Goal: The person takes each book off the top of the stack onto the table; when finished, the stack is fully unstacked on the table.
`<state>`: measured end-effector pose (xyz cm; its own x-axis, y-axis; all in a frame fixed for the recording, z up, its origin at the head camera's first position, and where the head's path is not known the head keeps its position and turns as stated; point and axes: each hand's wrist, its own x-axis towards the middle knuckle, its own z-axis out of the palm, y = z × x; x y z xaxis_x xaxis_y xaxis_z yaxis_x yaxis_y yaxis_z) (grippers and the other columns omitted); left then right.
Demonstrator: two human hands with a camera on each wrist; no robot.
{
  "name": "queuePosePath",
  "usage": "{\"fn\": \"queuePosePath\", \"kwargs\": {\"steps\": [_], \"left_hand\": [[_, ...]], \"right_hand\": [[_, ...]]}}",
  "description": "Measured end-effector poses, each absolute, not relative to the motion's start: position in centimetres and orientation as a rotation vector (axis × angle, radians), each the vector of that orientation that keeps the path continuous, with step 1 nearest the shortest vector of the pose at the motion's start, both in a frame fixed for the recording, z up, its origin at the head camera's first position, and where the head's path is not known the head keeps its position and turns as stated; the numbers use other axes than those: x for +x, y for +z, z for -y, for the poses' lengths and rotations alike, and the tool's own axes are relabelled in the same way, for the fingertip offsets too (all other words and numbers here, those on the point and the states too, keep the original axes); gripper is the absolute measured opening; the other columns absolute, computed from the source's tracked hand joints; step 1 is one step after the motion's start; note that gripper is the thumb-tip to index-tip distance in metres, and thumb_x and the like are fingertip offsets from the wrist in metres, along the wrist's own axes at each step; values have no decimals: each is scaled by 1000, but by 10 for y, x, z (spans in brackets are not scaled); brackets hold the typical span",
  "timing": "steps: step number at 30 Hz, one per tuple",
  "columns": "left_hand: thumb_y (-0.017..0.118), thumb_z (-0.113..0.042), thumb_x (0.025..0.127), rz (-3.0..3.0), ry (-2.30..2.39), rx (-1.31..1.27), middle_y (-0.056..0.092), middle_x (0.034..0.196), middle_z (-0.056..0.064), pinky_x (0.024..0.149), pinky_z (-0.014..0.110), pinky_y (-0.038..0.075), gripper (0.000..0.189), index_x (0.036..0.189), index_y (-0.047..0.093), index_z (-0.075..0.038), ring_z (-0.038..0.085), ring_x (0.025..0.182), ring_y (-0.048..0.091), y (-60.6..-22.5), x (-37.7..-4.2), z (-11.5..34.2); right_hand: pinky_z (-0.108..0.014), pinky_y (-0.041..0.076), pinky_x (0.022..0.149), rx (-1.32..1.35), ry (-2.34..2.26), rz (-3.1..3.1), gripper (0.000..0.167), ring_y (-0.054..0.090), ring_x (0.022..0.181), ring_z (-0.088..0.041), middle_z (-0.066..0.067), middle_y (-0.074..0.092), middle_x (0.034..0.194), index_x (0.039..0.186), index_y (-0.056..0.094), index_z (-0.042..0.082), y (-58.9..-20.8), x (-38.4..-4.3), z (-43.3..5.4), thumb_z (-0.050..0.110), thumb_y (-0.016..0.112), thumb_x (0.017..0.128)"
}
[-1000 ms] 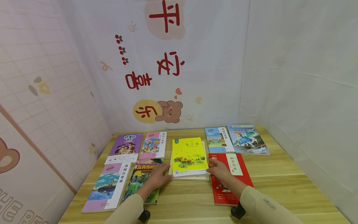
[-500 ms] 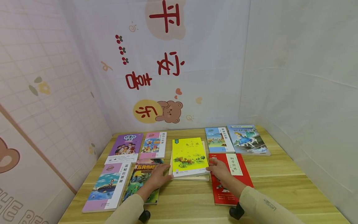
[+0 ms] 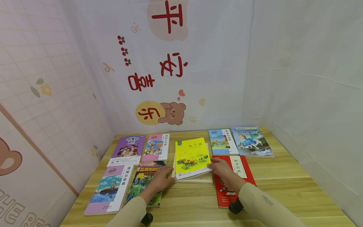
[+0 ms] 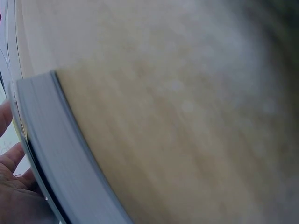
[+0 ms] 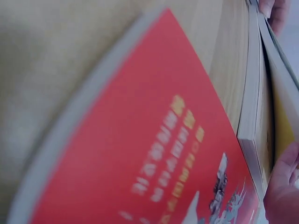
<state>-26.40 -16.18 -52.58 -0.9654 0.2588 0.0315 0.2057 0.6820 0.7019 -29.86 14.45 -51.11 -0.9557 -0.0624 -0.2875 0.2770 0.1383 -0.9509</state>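
Note:
A yellow book (image 3: 193,153) lies on a slightly larger cream book (image 3: 198,180) in the middle of the table, its lower right corner raised. My right hand (image 3: 224,170) pinches that corner, above the red book (image 3: 236,189). At the lower left corner, my left hand (image 3: 160,179) holds the yellow book between thumb and fingers, the forearm over a dinosaur book (image 3: 141,179). The right wrist view shows a gap under the yellow book's cover (image 5: 282,121), beside my right hand (image 5: 282,191). In the left wrist view, my left hand (image 4: 14,196) is partly hidden by a book's page edge (image 4: 79,140).
Purple (image 3: 129,146), pink (image 3: 156,147) and lilac-edged (image 3: 110,189) books lie to the left. Two blue books, one small (image 3: 222,142) and one larger (image 3: 252,142), lie at the back right. White printed cloth (image 3: 215,78) hangs behind the wooden table (image 3: 193,205).
My right hand has shifted slightly left and up, raising the yellow book's right side off the cream book. My left hand stays at the lower left corner.

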Motion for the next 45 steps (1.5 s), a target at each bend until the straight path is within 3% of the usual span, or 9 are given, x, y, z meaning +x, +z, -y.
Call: {"fn": "queuePosePath", "kwargs": {"steps": [9,26,45], "left_hand": [[70,-30,94,-2826,1139,395,43,147,23,109,69,15,55,140,55,-2,47,142,23,-526,-265,159],[71,-33,93,-2793,1140,429,40,149,23,110,68,14,61,142,52,-2,46,143,21,-524,-263,161],[70,-21,94,-2823,1089,439,41,148,23,110,69,13,54,142,53,-2,48,143,19,-530,-266,163]], "right_hand": [[-39,56,85,162,-1971,-2047,67,68,93,-27,-17,65,121,153,34,0,-509,-304,-144,11,65,95],[-41,59,77,187,-1915,-2112,63,69,89,-28,-22,63,118,150,34,-5,-506,-295,-144,-1,62,93],[-40,59,76,265,-1952,-2089,66,69,87,-28,-22,62,120,151,35,-2,-506,-286,-149,-1,63,91]]}}
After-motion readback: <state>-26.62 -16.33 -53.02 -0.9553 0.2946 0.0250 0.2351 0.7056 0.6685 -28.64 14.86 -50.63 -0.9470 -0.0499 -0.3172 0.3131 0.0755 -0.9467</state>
